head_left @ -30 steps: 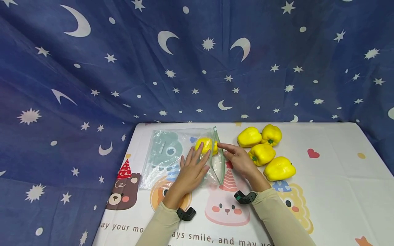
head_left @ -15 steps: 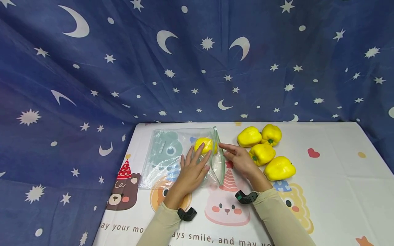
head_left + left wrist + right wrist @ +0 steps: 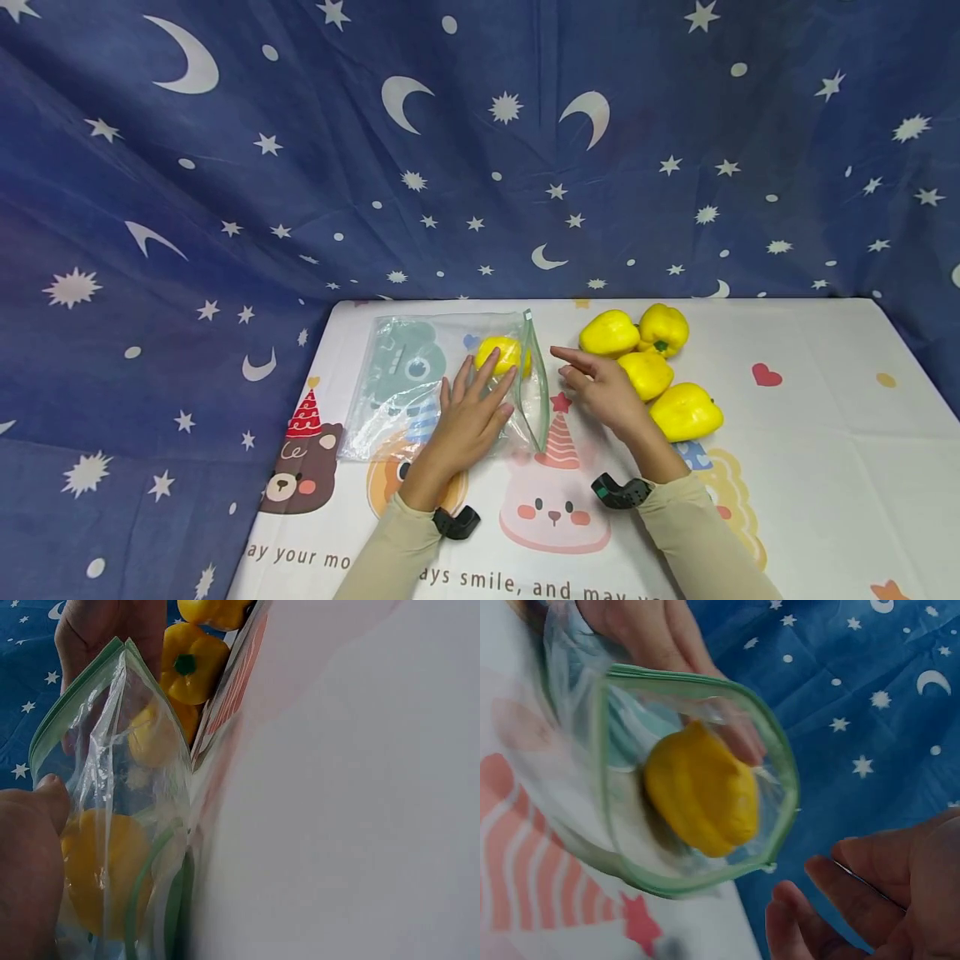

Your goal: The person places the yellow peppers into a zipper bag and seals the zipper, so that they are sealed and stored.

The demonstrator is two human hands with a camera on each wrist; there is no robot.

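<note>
A clear zip bag point(image 3: 390, 417) with a green zip edge lies on the table, its mouth facing right. Just inside the mouth is a yellow bell pepper point(image 3: 495, 353), also visible through the gaping opening in the right wrist view. My left hand point(image 3: 467, 427) rests on the bag with fingers spread, their tips by the pepper. To the right of the mouth, my right hand point(image 3: 603, 392) stands apart from the bag and holds nothing. Its index finger is extended and the other fingers are loosely bent. In the left wrist view the plastic point(image 3: 105, 750) rises over the pepper.
Several more yellow bell peppers point(image 3: 686, 412) lie in a group right of my right hand, partly behind it. The white tablecloth point(image 3: 817, 467) has printed cartoon animals. A blue curtain point(image 3: 480, 150) with moons and stars hangs behind and at the left.
My right hand has drawn back to the right, away from the bag's mouth and the pepper in it. The left hand has stayed in place on the bag.
</note>
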